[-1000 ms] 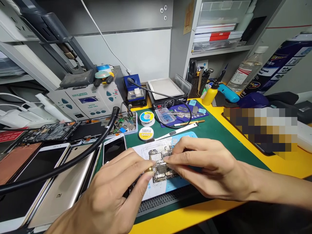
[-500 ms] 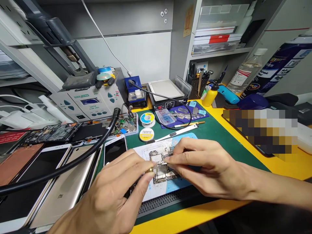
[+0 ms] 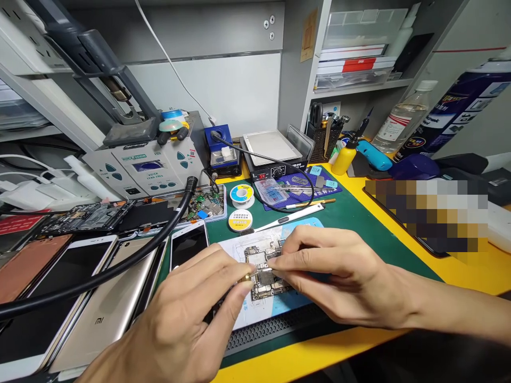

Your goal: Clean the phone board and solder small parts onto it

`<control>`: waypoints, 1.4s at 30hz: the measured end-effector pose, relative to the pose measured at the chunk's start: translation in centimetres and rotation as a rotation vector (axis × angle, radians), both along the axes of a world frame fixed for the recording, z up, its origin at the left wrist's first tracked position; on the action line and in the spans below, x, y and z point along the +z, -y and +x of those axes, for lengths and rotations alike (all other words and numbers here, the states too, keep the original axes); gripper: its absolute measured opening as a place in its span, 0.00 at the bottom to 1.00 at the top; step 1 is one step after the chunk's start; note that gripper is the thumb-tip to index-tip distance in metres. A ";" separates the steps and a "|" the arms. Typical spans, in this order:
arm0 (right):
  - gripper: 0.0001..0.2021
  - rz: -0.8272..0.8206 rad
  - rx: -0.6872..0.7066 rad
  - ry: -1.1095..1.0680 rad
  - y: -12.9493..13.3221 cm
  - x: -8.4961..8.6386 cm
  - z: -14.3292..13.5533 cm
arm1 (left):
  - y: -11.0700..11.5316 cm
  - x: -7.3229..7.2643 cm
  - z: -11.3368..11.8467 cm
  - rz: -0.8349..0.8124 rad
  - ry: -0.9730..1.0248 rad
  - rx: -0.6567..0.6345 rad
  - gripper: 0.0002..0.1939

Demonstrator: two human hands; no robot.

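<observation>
A phone circuit board lies on a white and blue printed sheet. My left hand is closed in a pinch around a slim tool with a brass-coloured part. The tool's thin end points right over the board; most of its body is hidden by the hand. From the right, my right hand reaches over the board with thumb and fingers pressed together. Its fingertips are beside the tool's end, near the board's middle. What they pinch, if anything, is too small to make out.
A black hose curves across the left over several phones. Behind the sheet are solder reels, a white brush and a hot plate. A yellow bottle stands farther right.
My right fingertips have shifted very slightly to the left over the board. The tool in my left hand has tilted a little. The board and the surroundings look unmoved.
</observation>
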State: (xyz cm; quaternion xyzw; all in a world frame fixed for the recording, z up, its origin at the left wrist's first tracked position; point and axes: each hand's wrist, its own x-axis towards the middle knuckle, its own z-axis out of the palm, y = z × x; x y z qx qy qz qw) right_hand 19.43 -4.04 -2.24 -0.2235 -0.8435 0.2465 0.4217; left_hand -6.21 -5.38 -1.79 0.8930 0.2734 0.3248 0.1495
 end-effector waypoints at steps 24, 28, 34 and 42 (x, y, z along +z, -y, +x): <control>0.08 -0.047 -0.110 0.056 -1.0 0.5 0.7 | -0.8 -0.3 0.3 0.140 0.008 0.098 0.09; 0.08 -0.088 -0.160 0.100 -1.2 0.7 1.2 | -1.5 0.0 1.4 0.189 -0.018 0.040 0.10; 0.09 -0.070 -0.175 0.086 -0.7 0.5 1.4 | -1.0 -0.2 1.9 0.245 -0.085 0.022 0.11; 0.09 -0.044 -0.128 -0.027 -0.4 -0.3 1.2 | -1.0 -0.5 1.1 0.197 -0.077 0.042 0.13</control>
